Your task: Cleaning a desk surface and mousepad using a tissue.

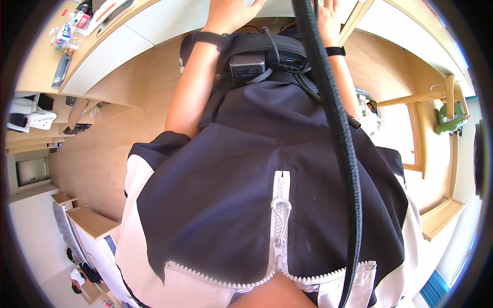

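My left hand (232, 14) is at the top edge of the head view, its thumb stretched out and its other fingers cut off by the frame. A black strap (209, 38) circles that wrist. My right hand (328, 24) is also at the top edge, partly behind a thick black braided cable (328, 102); the fingers that show are stretched out. It wears a black wristband (336, 51). No held thing shows in either hand. Both are nearest to the white-fronted wooden desk (169, 23). What lies beyond the frame's top is hidden.
A black waist belt (277, 43) carries a grey box-shaped device (247, 68) with cables. Clear bottles (77, 37) and a grey cylindrical object (62, 69) sit on the desk at left. At right are a wooden chair (418, 97), a green basket (452, 119) and a filled bin (368, 110).
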The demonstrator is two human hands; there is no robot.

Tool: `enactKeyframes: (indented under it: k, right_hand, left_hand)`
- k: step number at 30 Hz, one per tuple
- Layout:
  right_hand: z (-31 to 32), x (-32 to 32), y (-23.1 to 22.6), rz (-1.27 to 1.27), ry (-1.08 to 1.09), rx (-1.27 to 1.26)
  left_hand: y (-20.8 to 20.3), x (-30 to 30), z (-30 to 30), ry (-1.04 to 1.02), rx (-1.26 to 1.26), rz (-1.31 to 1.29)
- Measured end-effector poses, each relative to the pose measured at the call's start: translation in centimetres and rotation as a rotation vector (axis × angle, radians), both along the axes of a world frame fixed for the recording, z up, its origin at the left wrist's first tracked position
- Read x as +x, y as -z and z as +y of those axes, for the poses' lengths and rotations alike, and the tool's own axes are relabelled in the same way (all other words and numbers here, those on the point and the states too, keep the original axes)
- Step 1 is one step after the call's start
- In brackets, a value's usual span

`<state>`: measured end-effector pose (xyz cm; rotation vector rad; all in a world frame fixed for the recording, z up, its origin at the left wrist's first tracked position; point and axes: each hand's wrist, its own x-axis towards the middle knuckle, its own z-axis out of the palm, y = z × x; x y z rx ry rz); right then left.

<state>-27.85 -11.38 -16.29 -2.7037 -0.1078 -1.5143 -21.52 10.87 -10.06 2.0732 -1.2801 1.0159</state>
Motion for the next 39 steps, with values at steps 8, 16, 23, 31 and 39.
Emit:
enactKeyframes:
  k: [8,16,23,31,39]
  right_hand:
    - [-1.7,0.3,1.8,-0.009,0.156,0.284]
    - [-2.9,0.8,2.2,-0.074,0.256,0.188]
    - [-2.6,0.7,1.9,-0.046,0.190,0.193]
    - [-2.9,1.0,2.4,-0.090,0.088,0.232]
    - [-3.6,1.3,2.7,-0.114,0.211,0.137]
  left_hand:
    - [2.8,2.8,-0.6,0.075,-0.107,-0.019]
    - [3.7,3.5,-0.7,0.094,-0.050,0.217]
    - [2.9,2.6,-0.3,0.061,-0.048,0.092]
    - [3.1,2.5,-0.4,0.091,-0.083,0.168]
    - [4.3,3.9,-0.4,0.096,-0.075,0.080]
